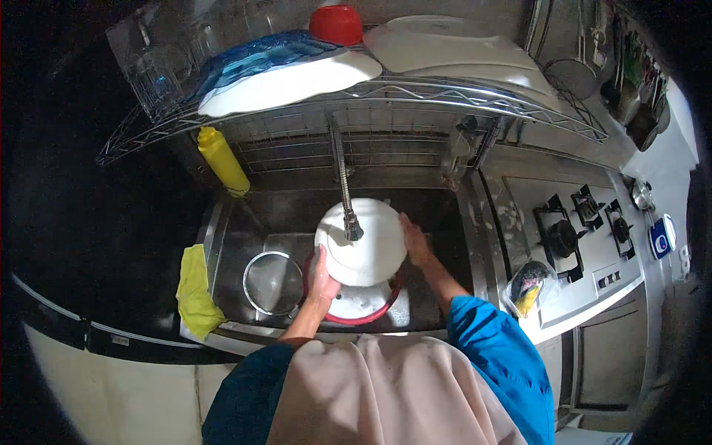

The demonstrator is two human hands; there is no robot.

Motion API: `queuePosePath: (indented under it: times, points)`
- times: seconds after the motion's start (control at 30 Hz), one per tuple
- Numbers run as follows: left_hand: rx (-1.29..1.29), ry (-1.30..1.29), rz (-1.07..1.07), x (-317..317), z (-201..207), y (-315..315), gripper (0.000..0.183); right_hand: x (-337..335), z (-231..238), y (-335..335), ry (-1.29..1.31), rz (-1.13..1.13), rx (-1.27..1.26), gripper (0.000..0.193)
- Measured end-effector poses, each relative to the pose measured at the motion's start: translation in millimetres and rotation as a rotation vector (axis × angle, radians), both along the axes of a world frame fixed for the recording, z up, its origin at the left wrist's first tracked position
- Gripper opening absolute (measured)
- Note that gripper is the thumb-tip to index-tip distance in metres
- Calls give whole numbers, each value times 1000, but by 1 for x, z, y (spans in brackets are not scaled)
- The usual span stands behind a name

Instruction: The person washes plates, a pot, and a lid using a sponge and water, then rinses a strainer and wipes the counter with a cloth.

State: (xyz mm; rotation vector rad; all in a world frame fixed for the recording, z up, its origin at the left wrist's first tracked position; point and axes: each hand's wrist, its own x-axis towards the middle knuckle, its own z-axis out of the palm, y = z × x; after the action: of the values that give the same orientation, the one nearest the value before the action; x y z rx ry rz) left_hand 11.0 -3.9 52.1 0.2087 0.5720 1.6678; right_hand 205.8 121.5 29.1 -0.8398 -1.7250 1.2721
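A round white plate (374,256) is held between my two hands over the sink, beneath the flexible metal faucet (348,200). My left hand (324,280) grips its lower left edge, fingers partly hidden by the plate. On the right edge, my right hand (414,241) has its fingers against the rim. Below the plate stands a red-rimmed basin (356,321) with whitish contents, partly covered by the plate. A round mesh strainer (273,282) lies to the left of the basin in the sink.
Above, a wire shelf (415,90) carries platters, glasses and a red bowl (336,26). A yellow squeeze bottle (223,162) stands behind the sink's left. The yellow-green cloth (196,293) hangs at the left edge. Right are a gas stove (593,274) and a container with a sponge (530,288).
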Motion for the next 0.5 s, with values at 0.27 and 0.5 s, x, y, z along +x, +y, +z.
queuePosePath:
  times: [0.27, 0.5]
  points:
    - [-196, 911, -121, -88, 33, 2, 40, -49, -3, -60, 168, -110, -776, 46]
    - [-138, 1899, -917, -113, 125, -35, 33, -123, 34, -49, 345, 352, -1306, 35]
